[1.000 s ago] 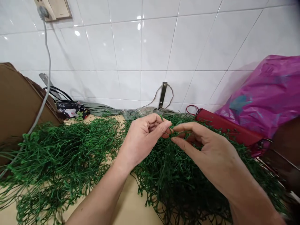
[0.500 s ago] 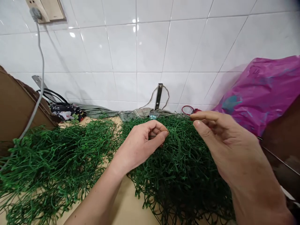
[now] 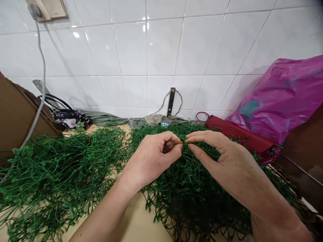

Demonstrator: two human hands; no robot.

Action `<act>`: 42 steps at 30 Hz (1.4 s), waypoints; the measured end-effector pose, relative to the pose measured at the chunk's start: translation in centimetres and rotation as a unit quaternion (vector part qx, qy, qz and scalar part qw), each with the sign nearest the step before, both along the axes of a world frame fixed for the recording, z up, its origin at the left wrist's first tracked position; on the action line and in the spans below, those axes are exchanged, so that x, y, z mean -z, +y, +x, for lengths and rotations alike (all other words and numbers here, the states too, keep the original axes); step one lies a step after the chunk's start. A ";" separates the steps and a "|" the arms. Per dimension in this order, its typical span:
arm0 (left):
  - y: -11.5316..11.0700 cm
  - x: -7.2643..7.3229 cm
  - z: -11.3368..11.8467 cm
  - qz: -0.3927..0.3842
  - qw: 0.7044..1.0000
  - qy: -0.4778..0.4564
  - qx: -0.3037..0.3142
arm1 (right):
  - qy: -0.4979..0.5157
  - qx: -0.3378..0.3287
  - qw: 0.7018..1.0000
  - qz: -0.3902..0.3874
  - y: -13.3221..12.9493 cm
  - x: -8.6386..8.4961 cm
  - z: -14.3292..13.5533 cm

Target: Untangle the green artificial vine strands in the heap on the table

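Head view has both bare hands up in the middle of the scene, fingertips almost meeting. Left hand [image 3: 153,156] has thumb and index finger pinched together at the tips, the rest of the fingers curled in behind. Whatever sits in that pinch is too small to make out, so can't tell you what it's got. Right hand [image 3: 228,159] comes in from the right with thumb and index tips a little bit apart, just beside the left fingertips, and there's a tiny speck of green around that gap. Can't say for sure if it belongs to a loose piece or the stuff behind it.

Both hands are over the right pile of green stems [image 3: 191,198], a big tangled heap that goes pretty dark at the near side. Left pile of green stems [image 3: 65,164] is spread over the left side, with a strip of pale tabletop [image 3: 137,215] showing between the two at the near edge.

Far left there's a cardboard box [image 3: 22,107] and a dark floral bag [image 3: 72,120], with a grey cord [image 3: 44,74] hanging in front of the box. Far side is a white tiled wall [image 3: 131,47] with a metal bracket [image 3: 171,102] on it. Over on the right, a red purse [image 3: 237,134] lies next to a crumpled magenta plastic bag [image 3: 285,94].
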State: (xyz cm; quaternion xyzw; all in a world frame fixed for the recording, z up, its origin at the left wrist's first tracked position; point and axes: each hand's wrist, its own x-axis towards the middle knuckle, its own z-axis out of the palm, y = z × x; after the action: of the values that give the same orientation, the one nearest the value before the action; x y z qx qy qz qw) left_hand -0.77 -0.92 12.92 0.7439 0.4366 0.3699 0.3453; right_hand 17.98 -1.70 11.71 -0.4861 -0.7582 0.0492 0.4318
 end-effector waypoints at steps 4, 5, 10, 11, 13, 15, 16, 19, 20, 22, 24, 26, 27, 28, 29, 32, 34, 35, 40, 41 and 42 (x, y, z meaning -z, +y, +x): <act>0.0 0.2 0.2 -0.015 1.000 0.003 0.005 | -0.032 0.017 0.999 0.024 -0.2 0.0 -0.6; -0.1 0.1 0.3 -0.013 1.000 0.001 0.003 | -0.036 0.026 0.999 0.020 0.0 0.1 -0.7; -1.4 -0.4 0.7 -0.074 0.995 0.002 0.061 | 0.017 0.216 0.976 0.011 1.8 0.2 1.2; -1.6 -0.5 0.8 -0.081 0.995 0.003 0.067 | 0.028 0.247 0.969 0.005 2.2 0.2 1.9; -1.8 -0.6 0.8 -0.067 0.997 0.004 0.049 | 0.021 0.258 0.966 0.010 2.4 0.0 3.0; -1.5 -0.5 0.8 -0.045 0.999 0.010 0.026 | 0.008 0.230 0.972 0.043 2.0 -0.3 3.3; -1.3 -0.4 0.8 -0.038 0.999 0.015 0.019 | 0.004 0.208 0.976 0.060 1.7 -0.5 3.2; -0.9 -0.1 0.8 -0.026 0.999 0.026 0.017 | -0.009 0.105 0.993 0.045 0.3 -0.9 2.3; -0.8 -0.1 0.8 -0.024 0.999 0.026 0.018 | -0.016 0.067 0.997 0.020 0.0 -0.9 1.9; -0.9 -0.1 0.8 -0.021 0.999 0.021 0.016 | -0.026 0.005 0.999 -0.038 -0.4 -0.7 1.3; -1.0 -0.3 0.8 -0.020 1.000 0.018 0.008 | -0.028 -0.028 0.995 -0.090 -0.5 -0.5 0.9; -1.0 -0.4 0.7 -0.020 1.000 0.020 0.000 | -0.028 -0.047 0.990 -0.130 -0.6 -0.6 0.5; -1.0 -0.4 0.6 -0.020 1.000 0.021 -0.002 | -0.030 -0.054 0.988 -0.143 -0.7 -0.7 0.4; -0.9 -0.4 0.6 -0.021 1.000 0.021 -0.001 | -0.035 -0.060 0.986 -0.149 -0.7 -0.8 0.2; -0.8 -0.3 0.5 -0.022 1.000 0.020 0.002 | -0.042 -0.060 0.986 -0.147 -0.8 -1.0 0.0; -0.5 0.0 0.4 -0.020 1.000 0.012 0.013 | -0.090 -0.034 0.989 -0.111 -0.6 -1.0 -0.3; -0.7 0.0 0.5 -0.037 0.999 0.000 0.034 | -0.125 0.039 0.989 -0.074 0.0 -0.6 0.0; -0.8 -0.1 0.5 -0.056 0.997 -0.007 0.052 | -0.134 0.096 0.985 -0.057 0.5 -0.3 0.4; -1.4 -0.5 0.5 -0.065 0.994 -0.044 0.077 | -0.102 0.210 0.972 -0.038 2.4 1.1 2.8; -1.3 -0.4 0.5 -0.037 0.996 -0.051 0.064 | -0.090 0.190 0.977 -0.022 2.4 1.1 3.0; -1.0 -0.3 0.5 -0.010 0.997 -0.055 0.054 | -0.075 0.171 0.982 -0.001 2.2 1.0 3.0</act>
State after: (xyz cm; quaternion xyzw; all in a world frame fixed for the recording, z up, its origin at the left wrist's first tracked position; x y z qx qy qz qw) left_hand -0.27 -1.88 13.18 0.7415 0.3793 0.3869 0.3958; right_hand 21.01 0.53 10.74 -0.6110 -0.6944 -0.0613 0.3750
